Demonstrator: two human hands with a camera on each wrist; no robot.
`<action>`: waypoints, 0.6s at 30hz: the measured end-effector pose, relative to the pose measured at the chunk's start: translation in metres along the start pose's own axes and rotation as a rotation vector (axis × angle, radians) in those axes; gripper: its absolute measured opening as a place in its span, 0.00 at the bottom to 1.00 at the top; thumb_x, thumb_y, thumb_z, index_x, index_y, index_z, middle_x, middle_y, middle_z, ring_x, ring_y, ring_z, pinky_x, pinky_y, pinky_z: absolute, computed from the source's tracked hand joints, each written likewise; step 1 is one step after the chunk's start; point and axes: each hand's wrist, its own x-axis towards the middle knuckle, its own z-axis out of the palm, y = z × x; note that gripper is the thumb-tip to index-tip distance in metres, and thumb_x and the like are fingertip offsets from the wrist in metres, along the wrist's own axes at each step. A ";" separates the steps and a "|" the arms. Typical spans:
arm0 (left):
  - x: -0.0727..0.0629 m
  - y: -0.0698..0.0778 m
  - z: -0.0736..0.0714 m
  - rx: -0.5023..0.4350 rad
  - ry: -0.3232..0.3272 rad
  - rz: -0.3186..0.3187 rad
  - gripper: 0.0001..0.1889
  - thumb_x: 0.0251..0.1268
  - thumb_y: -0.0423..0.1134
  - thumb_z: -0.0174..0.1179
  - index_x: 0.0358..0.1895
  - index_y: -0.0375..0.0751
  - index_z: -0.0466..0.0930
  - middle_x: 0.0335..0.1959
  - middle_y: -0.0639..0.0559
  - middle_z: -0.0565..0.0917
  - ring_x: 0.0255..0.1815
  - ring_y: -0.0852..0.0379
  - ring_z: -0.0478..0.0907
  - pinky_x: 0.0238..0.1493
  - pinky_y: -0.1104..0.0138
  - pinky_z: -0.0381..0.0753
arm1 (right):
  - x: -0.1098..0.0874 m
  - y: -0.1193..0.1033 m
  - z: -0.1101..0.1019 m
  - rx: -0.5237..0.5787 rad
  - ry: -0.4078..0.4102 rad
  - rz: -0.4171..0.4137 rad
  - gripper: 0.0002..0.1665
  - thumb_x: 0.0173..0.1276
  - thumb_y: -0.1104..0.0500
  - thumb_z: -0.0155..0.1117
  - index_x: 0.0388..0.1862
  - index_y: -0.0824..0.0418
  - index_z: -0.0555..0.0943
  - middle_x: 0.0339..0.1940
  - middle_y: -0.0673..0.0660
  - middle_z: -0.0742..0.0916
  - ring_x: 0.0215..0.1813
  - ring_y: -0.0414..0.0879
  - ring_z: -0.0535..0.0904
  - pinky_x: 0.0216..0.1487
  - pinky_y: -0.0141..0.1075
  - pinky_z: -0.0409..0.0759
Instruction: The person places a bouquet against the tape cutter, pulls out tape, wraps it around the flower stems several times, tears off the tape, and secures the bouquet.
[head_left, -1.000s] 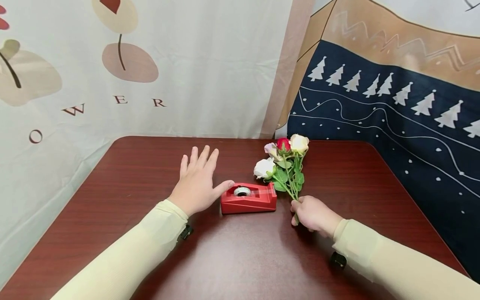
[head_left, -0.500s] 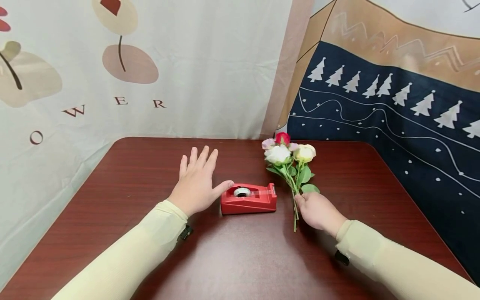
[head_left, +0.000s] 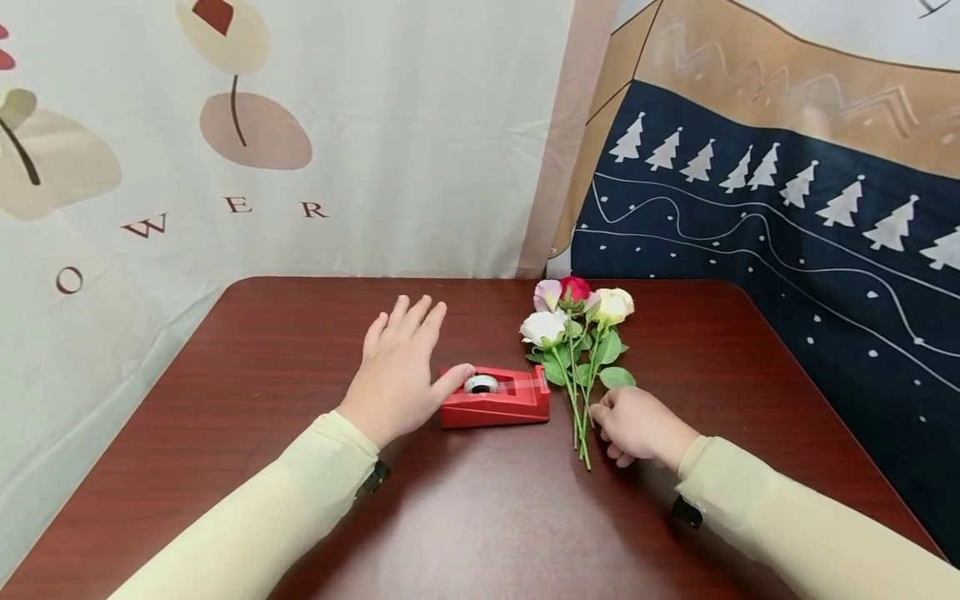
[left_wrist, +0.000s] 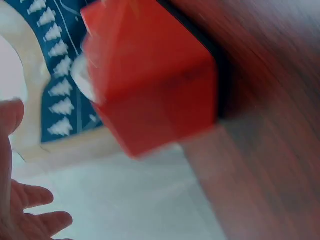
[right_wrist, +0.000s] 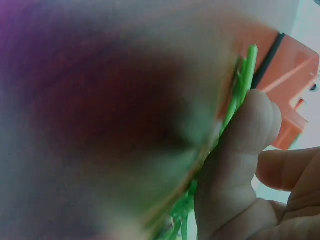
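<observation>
A bunch of artificial roses [head_left: 577, 333], white, red, cream and pale purple, lies spread on the table with its stems pointing toward me. Beside those stems is my right hand [head_left: 645, 425], its fingers loosely bent and its thumb tip close against them. In the right wrist view, green stems [right_wrist: 245, 80] run past the outer side of the thumb, and nothing shows between thumb and finger. My left hand [head_left: 397, 375] has its fingers spread, the thumb at the left end of a red tape dispenser [head_left: 495, 408]. Whether that thumb touches it I cannot tell.
The dark red wooden table [head_left: 262, 450] reaches back to a pale printed curtain [head_left: 420, 150]. On the right hangs a navy cloth [head_left: 712, 217] with white trees. The dispenser stands just left of the stems.
My right hand has let go of the roses, which were gripped by their stems. They now lie more spread out, and the hand is just right of them. The left hand has barely moved.
</observation>
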 end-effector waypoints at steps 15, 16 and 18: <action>-0.029 0.116 0.031 -0.065 -0.327 0.113 0.28 0.71 0.67 0.60 0.45 0.43 0.82 0.28 0.55 0.82 0.30 0.56 0.83 0.38 0.61 0.84 | 0.005 0.006 -0.049 -0.236 0.313 -0.121 0.27 0.85 0.49 0.45 0.56 0.71 0.79 0.47 0.68 0.87 0.44 0.57 0.83 0.51 0.54 0.81; -0.028 0.121 0.036 -0.056 -0.343 0.107 0.28 0.71 0.68 0.59 0.46 0.43 0.82 0.29 0.54 0.83 0.31 0.55 0.84 0.40 0.61 0.85 | 0.006 0.007 -0.052 -0.262 0.350 -0.133 0.28 0.85 0.48 0.46 0.58 0.72 0.79 0.51 0.69 0.87 0.49 0.60 0.82 0.56 0.57 0.79; -0.025 0.129 0.046 -0.038 -0.369 0.099 0.28 0.71 0.68 0.59 0.44 0.43 0.82 0.28 0.54 0.83 0.32 0.53 0.85 0.42 0.60 0.85 | 0.009 0.011 -0.059 -0.274 0.400 -0.140 0.30 0.85 0.47 0.45 0.61 0.73 0.77 0.57 0.73 0.84 0.58 0.67 0.79 0.65 0.61 0.74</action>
